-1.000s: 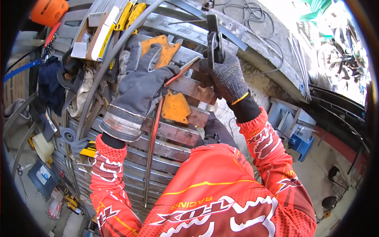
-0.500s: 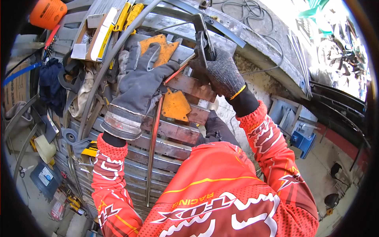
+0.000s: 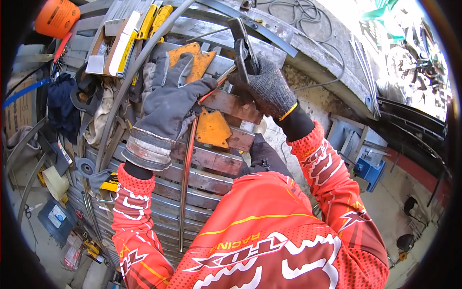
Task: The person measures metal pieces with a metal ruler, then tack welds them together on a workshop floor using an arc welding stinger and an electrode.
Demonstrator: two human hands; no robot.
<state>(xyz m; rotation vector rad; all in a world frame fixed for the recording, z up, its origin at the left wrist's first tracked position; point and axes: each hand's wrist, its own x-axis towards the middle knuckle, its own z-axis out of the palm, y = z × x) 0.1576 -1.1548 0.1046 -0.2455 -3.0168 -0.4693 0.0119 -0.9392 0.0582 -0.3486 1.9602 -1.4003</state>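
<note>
My left hand (image 3: 166, 103), in a thick grey work glove, lies over the bench with its fingers spread across an orange metal plate (image 3: 195, 60). Its thumb reaches over a bent shiny rod (image 3: 186, 173) that shows red along its upper length. A second orange plate (image 3: 213, 128) lies just right of the rod. My right hand (image 3: 272, 86), in a dark knit glove with a yellow cuff edge, is closed around a black tool (image 3: 244, 48) with a looped lever. The rod's upper end runs toward this hand, where the glove hides it.
Metal slats (image 3: 207, 183) form the bench top. A curved grey bar (image 3: 126, 91) crosses it on the left, near an open cardboard box (image 3: 115, 45) and yellow-handled tools (image 3: 154, 21). An orange bucket (image 3: 57, 18) stands at upper left. A cable (image 3: 332, 41) lies beyond the bench.
My right hand and the black tool have shifted very slightly left. My left hand and the rod look almost unchanged.
</note>
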